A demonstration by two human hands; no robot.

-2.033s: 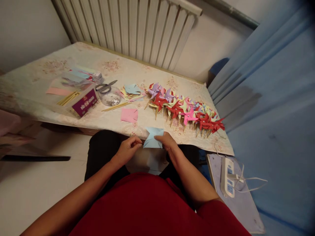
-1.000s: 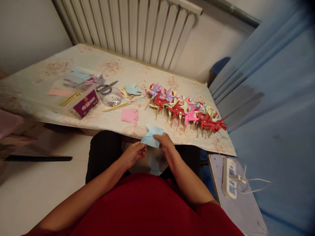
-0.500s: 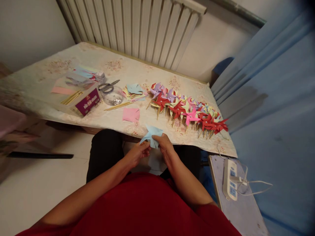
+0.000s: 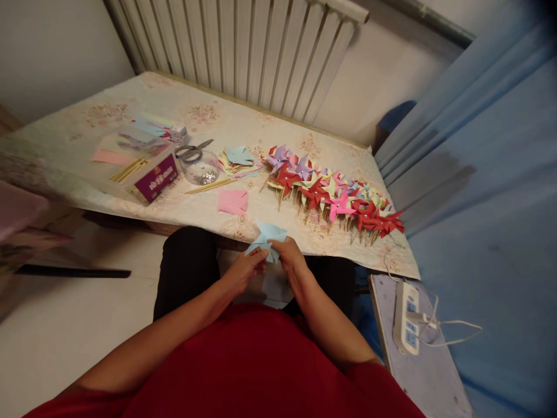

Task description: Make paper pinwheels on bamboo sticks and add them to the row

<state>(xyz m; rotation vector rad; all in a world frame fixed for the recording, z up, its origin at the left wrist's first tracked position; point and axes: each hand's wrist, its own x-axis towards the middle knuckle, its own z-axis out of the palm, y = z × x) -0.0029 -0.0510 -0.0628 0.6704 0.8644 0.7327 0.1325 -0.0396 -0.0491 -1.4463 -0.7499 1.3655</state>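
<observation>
Between my hands, just off the table's front edge, is a light blue paper pinwheel [image 4: 266, 237] with folded blades and no stick visible on it. My left hand [image 4: 252, 266] pinches its lower left part between thumb and fingers. From the right, my right hand [image 4: 288, 253] grips it, the thumb pressed near the paper's middle. A cut pink paper square [image 4: 232, 201] lies flat on the table beyond my hands. Behind it is a stack of cut paper squares [image 4: 239, 157], with a blue sheet on top. To the right stand many finished pinwheels [image 4: 331, 194] on sticks.
A clear bowl [image 4: 201, 172] holds small shiny pins, and scissors [image 4: 194, 152] rest across its rim. Thin sticks [image 4: 211, 186] lie before it. Further left is a plastic box [image 4: 156, 177] with more sticks. A power strip [image 4: 407, 319] sits on a side stand at right.
My left thumb and fingers have shifted slightly up and inward on the blue pinwheel. My right hand stays nearly in place, and the camera view has moved a little.
</observation>
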